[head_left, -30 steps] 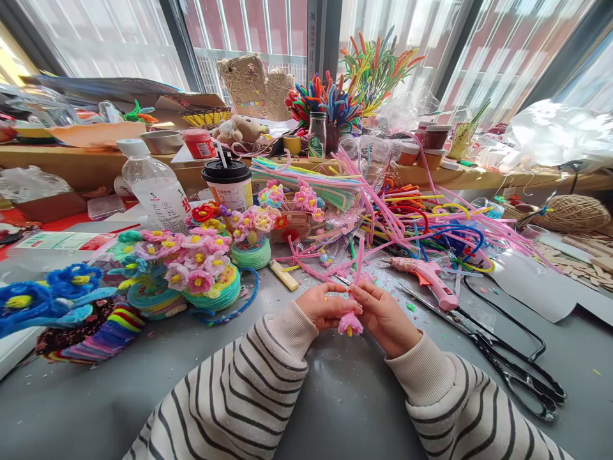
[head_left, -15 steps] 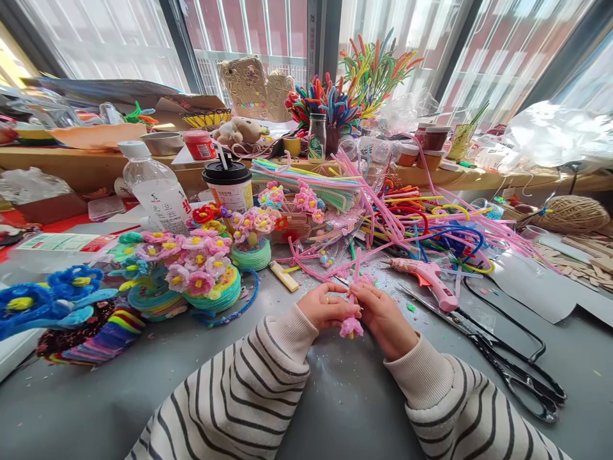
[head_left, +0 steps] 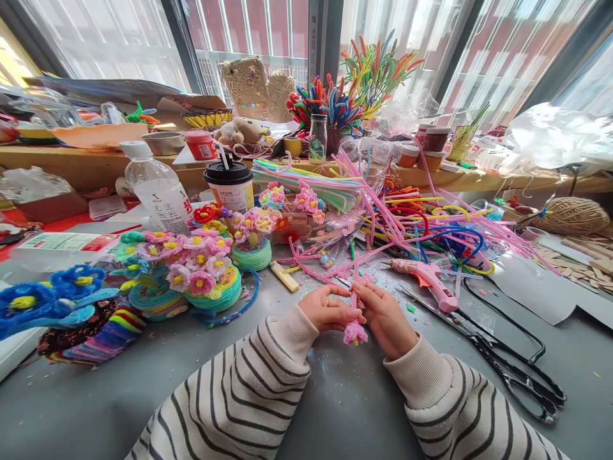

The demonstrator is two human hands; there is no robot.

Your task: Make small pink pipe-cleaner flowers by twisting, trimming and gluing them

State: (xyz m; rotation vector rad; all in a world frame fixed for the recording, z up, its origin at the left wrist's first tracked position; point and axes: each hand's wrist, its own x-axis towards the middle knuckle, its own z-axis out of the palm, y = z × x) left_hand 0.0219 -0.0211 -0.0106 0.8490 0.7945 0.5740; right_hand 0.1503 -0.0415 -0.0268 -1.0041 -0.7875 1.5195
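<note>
A pink pipe-cleaner flower [head_left: 355, 333] with a yellow centre hangs head down between my hands, its pink stem pointing up. My left hand [head_left: 331, 308] pinches it from the left, just above the petals. From the other side my right hand [head_left: 384, 314] has its thumb and fingers closed on the stem. Past the fingertips, loose pink pipe cleaners [head_left: 311, 265] lie on the grey table [head_left: 335, 409]. To the left stands a pot of pink pipe-cleaner flowers [head_left: 201, 262] on a turquoise and yellow coiled base.
Right of my hands lie a pink glue gun [head_left: 433, 284] with a black cord and large scissors [head_left: 502, 364]. Behind is a heap of coloured pipe cleaners [head_left: 421, 217]. A lidded cup [head_left: 230, 188], a plastic bottle [head_left: 158, 191] and a blue-flowered pot [head_left: 90, 329] stand on the left.
The flower head has shifted slightly right and down and has turned a little, with its stem more upright. Both hands stay in nearly the same place.
</note>
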